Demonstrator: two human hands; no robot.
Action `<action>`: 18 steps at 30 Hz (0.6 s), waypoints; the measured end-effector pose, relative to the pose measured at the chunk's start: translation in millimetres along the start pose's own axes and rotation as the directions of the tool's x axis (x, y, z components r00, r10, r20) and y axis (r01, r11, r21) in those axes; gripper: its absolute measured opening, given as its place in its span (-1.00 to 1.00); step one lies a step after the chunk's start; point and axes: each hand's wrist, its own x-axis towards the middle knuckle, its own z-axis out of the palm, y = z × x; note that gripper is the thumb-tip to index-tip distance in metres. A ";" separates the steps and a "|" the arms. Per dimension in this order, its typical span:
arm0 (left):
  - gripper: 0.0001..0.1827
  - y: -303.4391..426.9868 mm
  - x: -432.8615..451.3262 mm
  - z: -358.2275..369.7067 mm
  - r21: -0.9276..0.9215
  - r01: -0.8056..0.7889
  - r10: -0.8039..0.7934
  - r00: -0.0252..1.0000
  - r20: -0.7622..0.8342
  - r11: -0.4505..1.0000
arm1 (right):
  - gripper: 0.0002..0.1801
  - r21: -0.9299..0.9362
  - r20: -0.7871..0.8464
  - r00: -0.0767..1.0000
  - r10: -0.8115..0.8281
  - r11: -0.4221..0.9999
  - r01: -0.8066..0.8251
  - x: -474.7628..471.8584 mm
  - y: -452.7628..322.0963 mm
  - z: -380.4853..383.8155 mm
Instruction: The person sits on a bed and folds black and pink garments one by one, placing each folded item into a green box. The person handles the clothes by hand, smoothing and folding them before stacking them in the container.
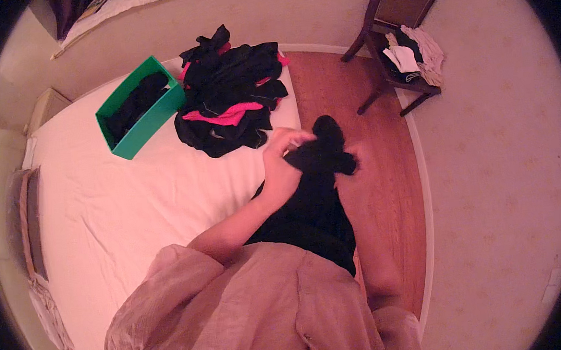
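My left hand (282, 162) reaches out over my lap with curled fingers, gripping the edge of a small black cloth item (327, 137). This item looks like a sock, with one rounded end pointing away and a short stub to the right. My right forearm (382, 268) is a blur on the right; its hand is mostly hidden around the cloth, so its grip is unclear. Beyond my left hand, a heap of black garments (235, 80) with bright pink parts lies on the bed. To its left, a green open box (147, 123) contains black cloth (134, 107).
The bed (140, 199) has a pale sheet. Wooden flooring (382, 163) runs along its right side. A dark wooden chair (376, 46) with folded clothes (423, 50) on its seat stands by the wall at the upper right. Bedding lies at the left edge.
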 end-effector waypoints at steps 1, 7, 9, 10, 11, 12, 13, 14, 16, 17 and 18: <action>-0.79 8.0 -4.1 -2.2 0.041 -0.118 0.113 0.987 0.114 0.992 | -0.75 0.015 -0.078 0.996 -0.034 0.999 0.036 0.8 6.7 -5.0; -0.76 33.7 -11.5 -18.9 0.234 -0.393 0.280 0.872 0.400 0.889 | -0.71 0.105 -0.204 0.975 -0.091 0.988 0.114 14.8 -23.7 -1.2; -0.78 13.8 -3.7 -24.4 0.318 -0.280 0.194 0.942 0.274 0.906 | -0.69 -0.163 0.051 0.992 -0.119 0.979 0.125 -1.1 -46.6 -12.0; -0.77 1.4 3.2 -28.2 0.378 -0.226 0.158 0.967 0.202 0.898 | -0.68 -0.041 0.068 0.960 -0.270 0.961 0.273 -4.1 -37.4 -5.4; -0.81 -4.7 11.7 -20.6 0.247 0.029 -0.059 0.992 0.115 0.969 | -0.70 0.029 0.177 0.972 -0.154 0.988 0.151 -7.2 -46.1 -9.0; -0.84 -15.7 20.9 -15.7 0.036 0.146 -0.148 0.986 0.076 0.989 | -0.72 0.145 0.301 0.951 -0.079 0.989 0.036 -6.0 -47.8 -6.2; -0.87 -23.2 25.1 -10.8 -0.182 0.246 -0.239 0.969 0.058 0.952 | -0.73 0.240 0.427 0.904 -0.021 0.966 -0.092 -5.2 -47.4 -3.1; -0.93 -12.3 26.6 -3.8 -0.361 0.374 -0.344 0.927 0.146 0.854 | -0.79 0.280 0.479 0.877 0.033 0.942 -0.188 -3.3 -43.0 -3.7; -0.77 -39.2 18.0 -2.2 -0.551 0.607 -0.500 0.791 0.352 0.572 | -0.81 0.245 0.537 0.805 0.251 0.867 -0.434 7.3 -39.6 -12.3; -0.72 -39.8 15.6 0.8 -0.585 0.722 -0.560 0.676 0.479 0.370 | -0.82 0.221 0.555 0.752 0.355 0.809 -0.545 12.4 -37.1 -19.8; -0.65 -39.1 10.5 2.3 -0.567 0.767 -0.536 0.628 0.564 0.302 | -0.72 0.309 0.510 0.739 0.440 0.708 -0.635 13.0 -25.1 -21.7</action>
